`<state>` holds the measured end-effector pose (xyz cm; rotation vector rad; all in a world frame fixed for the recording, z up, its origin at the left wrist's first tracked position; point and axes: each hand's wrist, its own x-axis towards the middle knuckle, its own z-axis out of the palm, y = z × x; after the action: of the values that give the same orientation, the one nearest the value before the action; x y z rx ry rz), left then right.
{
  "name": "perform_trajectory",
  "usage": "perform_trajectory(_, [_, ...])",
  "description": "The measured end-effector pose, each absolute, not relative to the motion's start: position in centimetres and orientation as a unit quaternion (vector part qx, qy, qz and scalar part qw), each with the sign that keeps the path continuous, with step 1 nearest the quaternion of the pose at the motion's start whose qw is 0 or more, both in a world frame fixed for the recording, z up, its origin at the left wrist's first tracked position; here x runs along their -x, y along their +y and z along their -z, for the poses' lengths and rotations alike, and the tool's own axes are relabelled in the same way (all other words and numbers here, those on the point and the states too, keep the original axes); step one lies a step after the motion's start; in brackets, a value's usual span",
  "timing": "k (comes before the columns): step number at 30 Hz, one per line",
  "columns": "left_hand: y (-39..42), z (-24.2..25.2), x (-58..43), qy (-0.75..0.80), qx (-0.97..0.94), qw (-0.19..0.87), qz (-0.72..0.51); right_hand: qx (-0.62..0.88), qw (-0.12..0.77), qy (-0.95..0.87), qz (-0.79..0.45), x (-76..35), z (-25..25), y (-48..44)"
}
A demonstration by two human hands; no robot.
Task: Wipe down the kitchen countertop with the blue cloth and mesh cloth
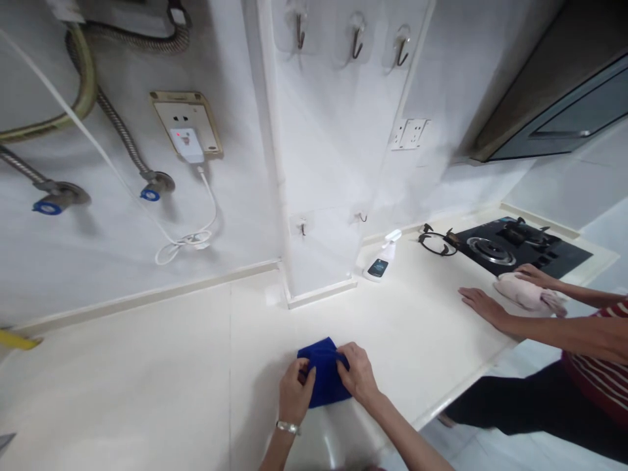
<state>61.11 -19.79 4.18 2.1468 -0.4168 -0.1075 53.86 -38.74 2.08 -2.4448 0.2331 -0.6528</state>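
A blue cloth [326,374] lies partly folded on the white countertop [167,386], near its front edge. My left hand [297,387], with a bracelet at the wrist, pinches the cloth's left side between thumb and fingers. On the opposite side, my right hand [359,371] grips the cloth's right edge, its fingertips bent over the fabric. Both hands are low over the counter. Beyond them, against the wall corner, stands a white spray bottle [379,260] with a dark label.
A co-worker at the right rests one hand [483,306] on the counter and holds a pale cloth [527,291] near the gas stove [524,243]. A pan support ring [438,242] lies beside the stove. A range hood [554,85] overhangs it. A white cable [184,242] dangles at the left wall.
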Motion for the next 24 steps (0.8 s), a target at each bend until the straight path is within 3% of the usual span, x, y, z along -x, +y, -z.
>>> perform_trajectory(4, [-18.2, -2.6, -63.1, -0.128, -0.885, 0.447, 0.013, 0.924, 0.239, 0.079, 0.289, -55.7, -3.3, -37.4])
perform_trajectory(9, [-14.9, -1.9, -66.8, -0.114, -0.908, 0.403, -0.018, 0.97, 0.19, -0.069, 0.136, -55.8, -3.6, -33.9])
perform_trajectory(13, [-12.3, -2.5, -70.9, -0.132, -0.929, 0.344, -0.036, 0.976, 0.191, -0.066, 0.084, -55.0, -3.3, -33.1])
perform_trajectory(18, [-9.4, -2.8, -75.9, -0.048, -0.966, 0.254, -0.016, 0.978, 0.172, -0.039, 0.109, -52.7, -1.8, -37.5])
perform_trajectory(24, [-8.8, -2.0, -77.5, -0.01, -0.982, 0.187, 0.006, 0.982, 0.075, 0.12, 0.126, -50.9, 0.4, -48.1])
